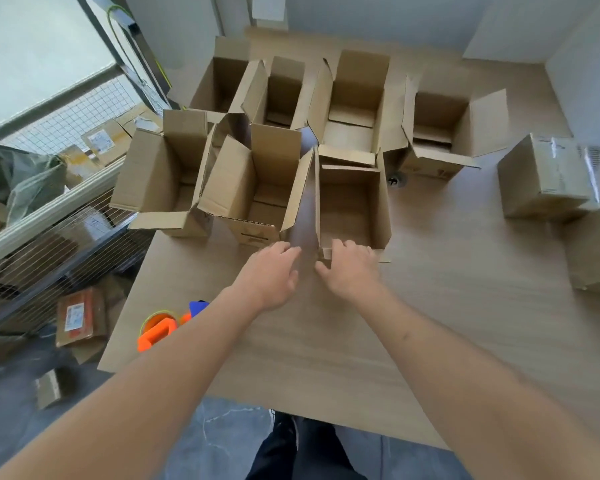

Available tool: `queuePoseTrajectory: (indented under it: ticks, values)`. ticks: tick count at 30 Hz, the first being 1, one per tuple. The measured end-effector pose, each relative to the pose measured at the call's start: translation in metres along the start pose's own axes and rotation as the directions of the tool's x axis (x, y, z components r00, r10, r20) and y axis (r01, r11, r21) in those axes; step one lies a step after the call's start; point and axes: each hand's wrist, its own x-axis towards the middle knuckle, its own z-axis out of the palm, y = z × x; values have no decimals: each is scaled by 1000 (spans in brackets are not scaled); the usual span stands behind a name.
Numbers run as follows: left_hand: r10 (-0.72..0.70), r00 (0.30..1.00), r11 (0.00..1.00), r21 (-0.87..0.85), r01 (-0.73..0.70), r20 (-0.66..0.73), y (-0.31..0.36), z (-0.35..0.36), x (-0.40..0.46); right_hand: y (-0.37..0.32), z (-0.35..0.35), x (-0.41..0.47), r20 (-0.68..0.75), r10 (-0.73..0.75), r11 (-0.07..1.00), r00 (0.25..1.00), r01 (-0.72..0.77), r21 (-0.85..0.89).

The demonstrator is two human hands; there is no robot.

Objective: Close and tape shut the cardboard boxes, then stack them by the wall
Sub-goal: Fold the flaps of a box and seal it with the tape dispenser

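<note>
Reaching forward, both hands meet at the near edge of the nearest open box (352, 206), which stands on the table (465, 306) at the front of a cluster of open boxes.

- Box: plain cardboard, looks empty, so probably light and apt to slide when pushed. Walls stiff; flaps hinge freely on their creases. Best hold, I judge, is the free edges of the flaps, folding them inward while the base is steadied.
- Right hand (350, 268): palm down, fingers curled over the short near flap (329, 252), thumb below; seems to pinch it.
- Left hand (274, 271): palm down, fingers nearly straight, tips touching the tall left flap (310, 199), which stands upright. Grips nothing.
- Both arms stretched well out over the table.
- Orange tape dispenser (156, 332) lies near the left table edge, untouched.
- Taped boxes (548, 178) sit at the far right.
</note>
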Motion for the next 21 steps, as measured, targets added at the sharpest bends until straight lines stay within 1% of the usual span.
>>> queuePoseTrajectory:
  ticks: [4, 9, 11, 13, 15, 21]
  values:
    - [-13, 1000, 1000, -8, 13, 9, 3, 2, -8, 3, 2, -14, 11, -10, 999, 1000, 11, -46]
    - [-10, 1000, 1000, -6, 10, 5, 8, 1, -26, 3, 6, -42, 79, 12, 1000, 997, -11, -18]
    - [-1, 1000, 1000, -3, 1, 9, 8, 1, -33, 3, 12, -53, 96, 27, 999, 995, -29, 19]
    - [13, 1000, 1000, 7, -13, 27, 6, 1, -40, 3, 19, -64, 124, 45, 993, 991, -58, 99]
    - [27, 999, 1000, 14, -27, 42, 1, 0, -46, 3, 26, -75, 156, 37, 987, 987, -60, 149]
    - [69, 995, 997, 20, -70, 67, -24, 3, -69, -13, 56, -117, 196, 25, 999, 980, -33, 40]
